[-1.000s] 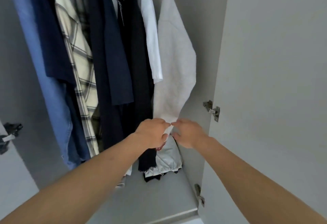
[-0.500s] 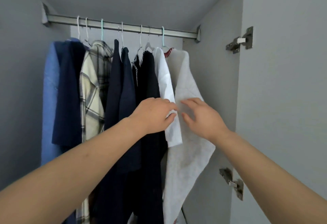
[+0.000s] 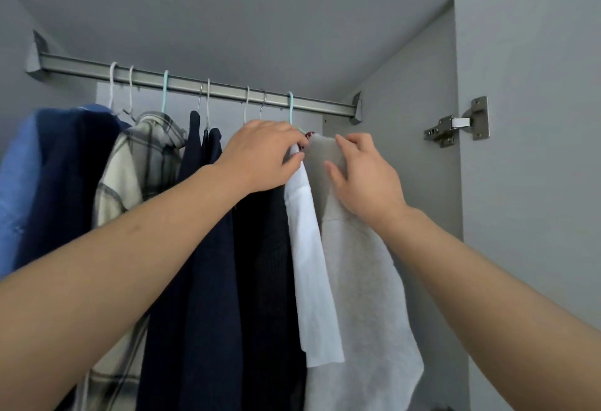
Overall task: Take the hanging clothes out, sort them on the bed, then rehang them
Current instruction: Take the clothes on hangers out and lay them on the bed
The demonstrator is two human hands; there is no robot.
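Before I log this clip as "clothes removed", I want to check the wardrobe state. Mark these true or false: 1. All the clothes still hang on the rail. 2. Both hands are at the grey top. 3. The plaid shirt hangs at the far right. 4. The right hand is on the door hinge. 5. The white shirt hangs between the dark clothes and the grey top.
1. True: every garment hangs from the rail.
2. True: the left hand and right hand meet at the shoulder of the grey top.
3. False: the plaid shirt hangs toward the left; the grey top is rightmost.
4. False: the hinge is untouched; the right hand holds the grey top.
5. True: the white shirt sits there.
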